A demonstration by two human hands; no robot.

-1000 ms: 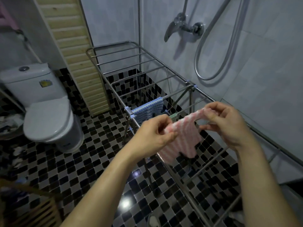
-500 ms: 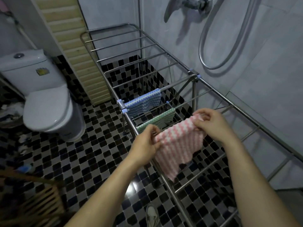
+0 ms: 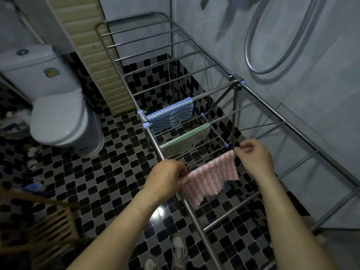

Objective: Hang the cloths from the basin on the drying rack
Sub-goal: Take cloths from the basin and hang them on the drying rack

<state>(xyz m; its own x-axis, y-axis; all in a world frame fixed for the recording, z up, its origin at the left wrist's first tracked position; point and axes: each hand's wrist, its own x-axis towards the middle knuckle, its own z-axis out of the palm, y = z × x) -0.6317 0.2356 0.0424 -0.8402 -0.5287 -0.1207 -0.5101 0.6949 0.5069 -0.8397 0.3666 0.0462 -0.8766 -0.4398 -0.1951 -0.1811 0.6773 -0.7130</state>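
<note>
A pink-and-white striped cloth [image 3: 211, 176] drapes over a bar of the metal drying rack [image 3: 155, 141]. My left hand [image 3: 167, 179] pinches its left top corner and my right hand [image 3: 255, 158] pinches its right top corner. Farther along the rack a green-and-white cloth [image 3: 185, 142] and a blue-and-white cloth [image 3: 171, 114] each hang over their own bar. The basin is not in view.
A white toilet [image 3: 56, 114] stands at the left on the black-and-white tiled floor. A wooden frame [image 3: 42, 221] sits at the lower left. A shower hose [image 3: 251, 45] loops on the right wall. Shoes [image 3: 179, 250] show below, beside the rack.
Both hands have lowered the pink cloth from in front of me onto a rack bar and spread it wider. The view has tilted down.
</note>
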